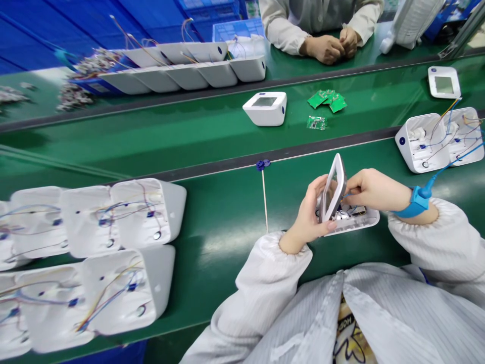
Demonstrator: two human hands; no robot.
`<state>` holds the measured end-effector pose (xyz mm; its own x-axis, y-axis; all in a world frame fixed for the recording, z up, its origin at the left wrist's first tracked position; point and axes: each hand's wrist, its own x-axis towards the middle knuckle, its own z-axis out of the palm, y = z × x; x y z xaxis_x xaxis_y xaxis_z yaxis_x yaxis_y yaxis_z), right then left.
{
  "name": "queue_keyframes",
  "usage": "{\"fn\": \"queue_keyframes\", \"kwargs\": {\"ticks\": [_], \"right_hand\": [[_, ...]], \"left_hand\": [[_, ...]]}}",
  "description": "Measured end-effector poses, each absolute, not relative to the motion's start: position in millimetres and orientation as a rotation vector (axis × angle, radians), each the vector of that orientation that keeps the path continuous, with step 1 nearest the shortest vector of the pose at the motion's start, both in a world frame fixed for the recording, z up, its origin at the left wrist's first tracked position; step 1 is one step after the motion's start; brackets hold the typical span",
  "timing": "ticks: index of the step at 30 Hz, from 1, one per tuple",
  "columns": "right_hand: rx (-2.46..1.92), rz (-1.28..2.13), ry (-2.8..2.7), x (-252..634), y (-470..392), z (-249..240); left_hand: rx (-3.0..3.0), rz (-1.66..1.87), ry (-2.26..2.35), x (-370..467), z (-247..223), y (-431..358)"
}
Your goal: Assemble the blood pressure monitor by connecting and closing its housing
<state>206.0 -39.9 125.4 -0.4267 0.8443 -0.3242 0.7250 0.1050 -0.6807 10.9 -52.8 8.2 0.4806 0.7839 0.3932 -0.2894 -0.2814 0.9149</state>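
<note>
While the front cover (333,188) stands tilted up off its white base (358,218), the casing is not yet closed.
Head view: left hand (312,212) grips the cover's edge; right hand (369,189) pinches at the wiring inside; finished unit (265,107) sits on the belt (151,136).

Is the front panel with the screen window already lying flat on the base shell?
No: the left hand holds the front panel tilted up on edge above the base shell, while the right hand reaches in behind it.

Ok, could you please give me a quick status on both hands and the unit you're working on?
Left hand grips the white front cover, tilted up on edge. Right hand pinches at wires behind it. White base shell lies on the green table. Nothing in the way.
</note>
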Motion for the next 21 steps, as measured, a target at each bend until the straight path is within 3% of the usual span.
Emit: {"fn": "queue_keyframes", "kwargs": {"ticks": [7,17,21], "right_hand": [[-1.554,1.424,-2.166,204,-38,125],[-1.487,1.248,-2.408,201,-38,124],[-1.420,1.465,-2.371,210,-33,130]], "left_hand": [[1.507,1.117,0.457,12,12,-54],[1.471,1.107,0.458,12,14,-56],[1.483,1.118,0.457,13,16,-56]]}}
